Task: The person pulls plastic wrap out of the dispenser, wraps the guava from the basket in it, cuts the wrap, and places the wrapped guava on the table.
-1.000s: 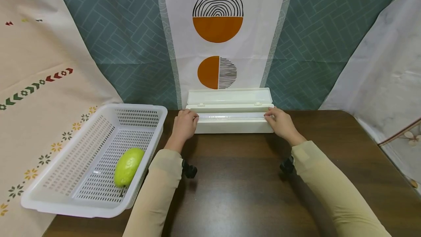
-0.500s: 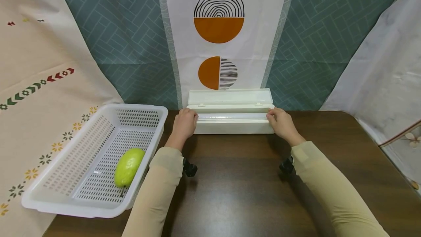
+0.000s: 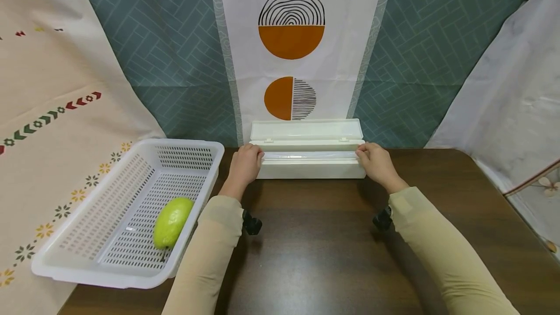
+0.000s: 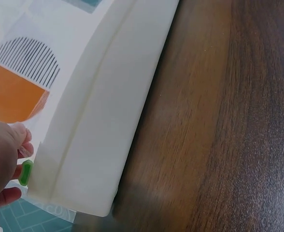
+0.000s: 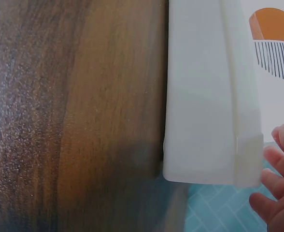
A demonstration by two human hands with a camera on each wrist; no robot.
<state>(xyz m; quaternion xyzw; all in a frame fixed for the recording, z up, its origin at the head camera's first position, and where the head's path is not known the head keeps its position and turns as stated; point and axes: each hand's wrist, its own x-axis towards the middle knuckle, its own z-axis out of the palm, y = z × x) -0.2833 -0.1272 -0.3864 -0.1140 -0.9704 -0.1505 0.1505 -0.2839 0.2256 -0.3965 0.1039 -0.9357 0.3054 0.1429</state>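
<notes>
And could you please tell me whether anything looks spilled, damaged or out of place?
Nothing looks spilled or damaged, and the open box sits straight. Only the white basket stands askew: slanted on the table, its left side seemingly past the edge.

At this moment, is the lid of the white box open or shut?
Open: the lid stands up behind the white box, and the roll inside is visible.

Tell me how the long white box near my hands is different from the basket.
The box is narrow with a solid front wall, while the basket is wider and slotted. The box has a raised lid; the basket shows none. The box holds shiny film; the basket holds a green fruit. Both are white and open on top.
</notes>
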